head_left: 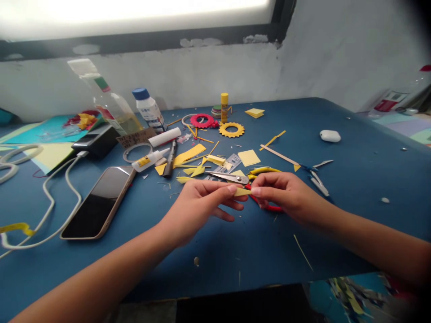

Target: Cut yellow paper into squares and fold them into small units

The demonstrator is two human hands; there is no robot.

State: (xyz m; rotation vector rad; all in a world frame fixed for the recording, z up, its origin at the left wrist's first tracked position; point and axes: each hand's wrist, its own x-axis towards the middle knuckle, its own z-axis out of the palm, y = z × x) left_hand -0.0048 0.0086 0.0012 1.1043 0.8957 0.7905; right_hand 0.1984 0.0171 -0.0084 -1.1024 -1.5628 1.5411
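Head view: small, tapered pale-yellow paper piece [241,192] is held above the blue tabletop [249,251], wide end pinched by left hand [204,202] (thumb on fingers, lower fingers loosely spread), tip pinched by right hand [286,193]. Whether it is folded cannot be told. Likely failure: tip bent or torn if pulled unevenly, paper being thin. If dropped, it could be lost among the similar yellow paper scraps [190,154]. Metal scissors with red and yellow handles [232,176] lie right by both hands; knuckles could be nicked if lowered carelessly.

scissors [240,178] block ahead; desk [259,251] passable nearer
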